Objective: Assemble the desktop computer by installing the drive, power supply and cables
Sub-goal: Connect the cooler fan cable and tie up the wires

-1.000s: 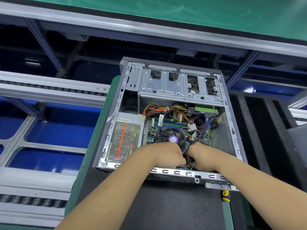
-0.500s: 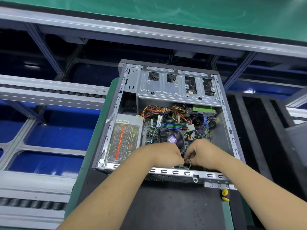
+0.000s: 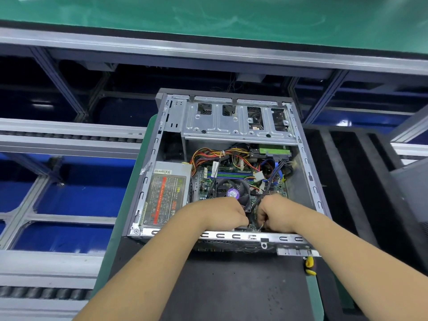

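Observation:
An open grey computer case (image 3: 148, 181) lies on its side on a dark mat. Inside it sit the power supply (image 3: 165, 195) at the left, the motherboard with a black fan (image 3: 234, 191) in the middle and a drive with a green board (image 3: 274, 149) at the back right. A black cable bundle (image 3: 269, 188) runs down from the drive area to my hands. My left hand (image 3: 228, 213) and my right hand (image 3: 274, 213) are both inside the case near its front edge, fingers curled, pinching the cable's end between them. The fingertips are hidden.
A silver drive cage (image 3: 231, 123) spans the case's far end. Coloured power wires (image 3: 215, 156) lie over the board. A yellow-handled tool (image 3: 309, 266) lies on the mat at the right, beside black foam trays (image 3: 347, 181). Conveyor rails (image 3: 69, 135) run along the left.
My hands have stayed together at the front of the case, with only small shifts on the cable; the view has moved slightly.

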The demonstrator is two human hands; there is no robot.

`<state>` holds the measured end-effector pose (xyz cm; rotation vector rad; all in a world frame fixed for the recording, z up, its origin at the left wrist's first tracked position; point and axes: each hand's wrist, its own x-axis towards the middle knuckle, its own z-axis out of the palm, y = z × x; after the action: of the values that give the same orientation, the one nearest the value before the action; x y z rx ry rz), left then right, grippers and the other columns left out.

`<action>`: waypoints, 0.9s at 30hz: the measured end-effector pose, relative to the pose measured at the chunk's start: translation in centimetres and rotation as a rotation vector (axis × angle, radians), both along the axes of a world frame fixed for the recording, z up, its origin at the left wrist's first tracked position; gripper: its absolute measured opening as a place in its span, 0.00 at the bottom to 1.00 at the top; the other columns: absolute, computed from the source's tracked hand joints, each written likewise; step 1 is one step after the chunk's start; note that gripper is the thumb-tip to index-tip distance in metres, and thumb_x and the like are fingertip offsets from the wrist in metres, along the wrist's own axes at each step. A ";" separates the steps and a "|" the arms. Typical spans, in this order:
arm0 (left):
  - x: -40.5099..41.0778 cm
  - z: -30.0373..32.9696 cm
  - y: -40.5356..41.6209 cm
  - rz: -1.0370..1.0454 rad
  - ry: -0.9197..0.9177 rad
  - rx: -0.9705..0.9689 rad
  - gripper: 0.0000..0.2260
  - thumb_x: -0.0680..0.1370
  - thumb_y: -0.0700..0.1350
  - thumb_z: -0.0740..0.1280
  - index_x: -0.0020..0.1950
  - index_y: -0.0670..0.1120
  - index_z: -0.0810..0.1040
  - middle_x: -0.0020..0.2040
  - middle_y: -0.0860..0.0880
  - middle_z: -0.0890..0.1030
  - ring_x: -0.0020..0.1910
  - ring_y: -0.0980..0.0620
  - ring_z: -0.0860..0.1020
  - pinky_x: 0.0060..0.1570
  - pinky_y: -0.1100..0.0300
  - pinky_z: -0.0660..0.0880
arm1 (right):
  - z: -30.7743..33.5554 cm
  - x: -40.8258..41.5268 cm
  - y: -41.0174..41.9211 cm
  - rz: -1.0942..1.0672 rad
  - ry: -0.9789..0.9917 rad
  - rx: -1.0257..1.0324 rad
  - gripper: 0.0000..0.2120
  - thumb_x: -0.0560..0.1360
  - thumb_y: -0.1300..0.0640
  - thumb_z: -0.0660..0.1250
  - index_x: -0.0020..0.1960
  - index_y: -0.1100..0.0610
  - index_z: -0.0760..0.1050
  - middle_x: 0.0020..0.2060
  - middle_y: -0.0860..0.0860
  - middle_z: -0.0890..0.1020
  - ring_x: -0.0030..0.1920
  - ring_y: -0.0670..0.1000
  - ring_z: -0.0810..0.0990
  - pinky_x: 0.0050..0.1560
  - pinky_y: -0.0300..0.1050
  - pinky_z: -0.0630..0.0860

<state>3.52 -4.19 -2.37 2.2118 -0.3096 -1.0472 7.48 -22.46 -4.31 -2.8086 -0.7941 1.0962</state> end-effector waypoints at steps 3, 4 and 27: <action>0.1 -0.4 0.0 -0.014 0.000 -0.004 0.04 0.76 0.47 0.61 0.42 0.51 0.72 0.42 0.46 0.70 0.41 0.53 0.64 0.43 0.52 0.61 | -0.2 0.1 0.2 0.068 -0.020 -0.080 0.11 0.73 0.68 0.65 0.52 0.63 0.83 0.47 0.57 0.85 0.49 0.58 0.82 0.47 0.45 0.78; 0.1 -0.4 0.0 -0.014 0.001 -0.008 0.04 0.76 0.47 0.61 0.42 0.51 0.72 0.42 0.47 0.70 0.42 0.53 0.64 0.43 0.52 0.61 | -0.1 0.2 0.2 0.101 -0.027 -0.105 0.10 0.73 0.68 0.64 0.50 0.64 0.83 0.46 0.59 0.84 0.48 0.59 0.82 0.44 0.46 0.78; -0.2 0.5 0.1 0.004 -0.012 -0.022 0.10 0.76 0.44 0.61 0.36 0.44 0.67 0.34 0.46 0.63 0.35 0.50 0.59 0.39 0.51 0.58 | -0.1 0.5 0.6 0.138 -0.116 -0.089 0.05 0.74 0.63 0.65 0.41 0.64 0.77 0.33 0.55 0.72 0.36 0.56 0.73 0.36 0.46 0.73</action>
<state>3.31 -4.13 -1.83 2.1989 -0.3207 -1.0235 7.97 -21.88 -4.45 -2.9541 -0.9867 1.0167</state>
